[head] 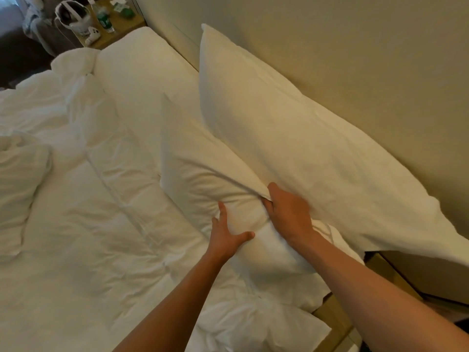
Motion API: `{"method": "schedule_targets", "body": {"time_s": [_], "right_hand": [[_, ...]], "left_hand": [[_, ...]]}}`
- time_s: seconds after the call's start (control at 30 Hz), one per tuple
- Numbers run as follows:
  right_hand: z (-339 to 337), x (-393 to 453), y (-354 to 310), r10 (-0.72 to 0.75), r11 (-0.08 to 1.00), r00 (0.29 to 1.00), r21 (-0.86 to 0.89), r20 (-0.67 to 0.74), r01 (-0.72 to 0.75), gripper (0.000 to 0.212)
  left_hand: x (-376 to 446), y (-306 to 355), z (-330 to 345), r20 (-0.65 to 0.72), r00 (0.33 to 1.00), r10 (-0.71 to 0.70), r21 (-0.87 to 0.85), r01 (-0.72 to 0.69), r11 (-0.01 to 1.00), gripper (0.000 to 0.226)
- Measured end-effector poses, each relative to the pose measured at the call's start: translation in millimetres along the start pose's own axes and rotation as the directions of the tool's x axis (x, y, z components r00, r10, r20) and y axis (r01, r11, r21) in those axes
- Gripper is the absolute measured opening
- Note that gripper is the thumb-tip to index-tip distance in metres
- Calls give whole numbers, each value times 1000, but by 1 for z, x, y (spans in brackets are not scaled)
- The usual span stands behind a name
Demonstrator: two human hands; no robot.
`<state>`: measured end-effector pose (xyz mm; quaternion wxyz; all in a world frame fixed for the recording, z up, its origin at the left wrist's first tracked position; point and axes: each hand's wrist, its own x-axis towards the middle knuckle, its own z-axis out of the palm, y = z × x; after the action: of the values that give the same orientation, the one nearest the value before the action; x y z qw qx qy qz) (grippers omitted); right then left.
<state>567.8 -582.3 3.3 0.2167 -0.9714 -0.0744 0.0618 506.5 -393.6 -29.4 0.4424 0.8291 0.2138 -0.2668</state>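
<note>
Two bare hands are seen on a white front pillow (203, 179), and the bed-making is judged roughly midway. The left hand (228, 235) is held wide open, fingers and thumb spread and pressed flat into the near end of this pillow. The right hand (288, 214) is closed: its fingers are curled into the fold along the pillow's upper edge, with the thumb laid over the top, so a ridge of the cloth is gripped. How much filling is caught under the cloth cannot be told.

The front pillow is lying at the head of the bed (142, 80), tilted back and touching a larger back pillow (291, 128), which is already propped upright against the wall (355, 59). That part appears done; the front pillow is not yet squared or plumped.

Further out, the duvet (88, 212) is left rumpled and bunched across the mattress, so smoothing it is judged to remain. At the far corner a bedside counter (132, 21) is visible, with a green-labelled bottle (102, 20) standing on it among small items too blurred to identify.
</note>
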Motion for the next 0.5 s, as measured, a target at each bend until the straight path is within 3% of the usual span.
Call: {"method": "schedule_targets", "body": {"time_s": [0.37, 0.5], "right_hand": [[-16, -7, -6, 33, 998, 997, -58, 68, -29, 34], [-26, -26, -9, -33, 988, 999, -152, 42, 39, 53]], "left_hand": [[-31, 15, 5, -2, 997, -75, -43, 75, 996, 119], [-56, 11, 0, 32, 994, -101, -163, 105, 981, 105]]}}
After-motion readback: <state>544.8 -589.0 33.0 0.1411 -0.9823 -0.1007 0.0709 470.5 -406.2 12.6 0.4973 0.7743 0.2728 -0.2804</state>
